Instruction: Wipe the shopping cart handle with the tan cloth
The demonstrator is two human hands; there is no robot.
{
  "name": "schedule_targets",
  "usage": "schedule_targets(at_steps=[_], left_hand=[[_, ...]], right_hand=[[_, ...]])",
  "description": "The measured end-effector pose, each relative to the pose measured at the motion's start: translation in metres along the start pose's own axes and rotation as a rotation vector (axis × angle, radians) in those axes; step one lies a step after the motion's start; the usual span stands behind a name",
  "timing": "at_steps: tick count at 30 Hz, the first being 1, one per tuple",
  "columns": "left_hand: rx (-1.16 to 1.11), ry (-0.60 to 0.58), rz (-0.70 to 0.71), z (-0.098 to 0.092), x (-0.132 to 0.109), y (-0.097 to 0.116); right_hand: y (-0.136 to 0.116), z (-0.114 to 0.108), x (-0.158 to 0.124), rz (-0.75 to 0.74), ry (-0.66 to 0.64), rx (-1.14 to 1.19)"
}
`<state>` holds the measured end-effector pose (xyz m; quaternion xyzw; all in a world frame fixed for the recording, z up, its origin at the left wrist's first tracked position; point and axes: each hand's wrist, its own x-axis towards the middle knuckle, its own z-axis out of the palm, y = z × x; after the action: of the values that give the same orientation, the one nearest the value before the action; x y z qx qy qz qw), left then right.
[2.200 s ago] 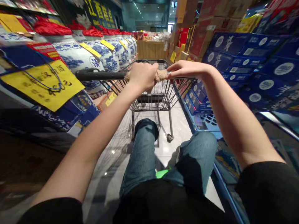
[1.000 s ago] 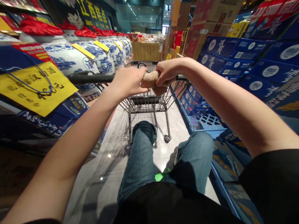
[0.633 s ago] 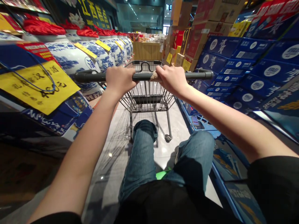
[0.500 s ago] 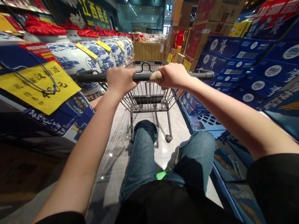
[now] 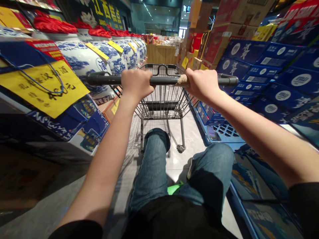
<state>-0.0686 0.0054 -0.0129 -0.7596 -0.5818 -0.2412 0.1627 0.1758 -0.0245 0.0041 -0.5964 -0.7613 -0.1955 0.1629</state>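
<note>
The left hand [image 5: 137, 83] is curled around the dark grey, tubular shopping-cart handle [image 5: 164, 80]; the right hand [image 5: 203, 83] clasps the fuzzy tan cloth [image 5: 182, 80] against its right half. Steady left hold and even right pressure should keep the cloth snug.

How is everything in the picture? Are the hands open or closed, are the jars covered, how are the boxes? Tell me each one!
Left hand: closed around the cart handle
Right hand: closed, pressing the tan cloth to the cart handle
tan cloth: partly hidden by the hand
shopping cart: upright
big jars: upright, tops covered in red cloth
blue boxes: stacked
yellow sign: tilted, written on
</note>
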Motion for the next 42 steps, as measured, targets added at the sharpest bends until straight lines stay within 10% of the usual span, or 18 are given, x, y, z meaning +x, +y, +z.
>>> schedule_targets(at_steps=[7,16,24,31,34,39,42], left_hand=[[0.04,0.015,0.009,0.003,0.001,-0.003],[0.027,0.02,0.003,0.002,-0.002,-0.001],[0.112,0.036,0.04,-0.002,-0.007,-0.003],[0.119,0.038,0.051,-0.004,-0.007,-0.004],[0.126,0.034,0.051,-0.005,-0.007,-0.004],[0.132,0.022,0.044,-0.008,-0.009,-0.004],[0.153,0.012,0.041,-0.008,-0.009,-0.003]], right_hand=[[0.034,-0.014,0.067,-0.03,-0.706,0.349],[0.003,0.009,-0.015,0.027,0.104,-0.05],[0.031,-0.026,0.04,-0.061,-0.683,0.358],[0.009,0.002,-0.025,0.023,0.085,-0.074],[0.014,-0.003,-0.021,0.037,-0.008,-0.059],[0.036,-0.029,0.021,0.017,-0.597,0.303],[0.035,-0.022,0.013,0.03,-0.462,0.248]])
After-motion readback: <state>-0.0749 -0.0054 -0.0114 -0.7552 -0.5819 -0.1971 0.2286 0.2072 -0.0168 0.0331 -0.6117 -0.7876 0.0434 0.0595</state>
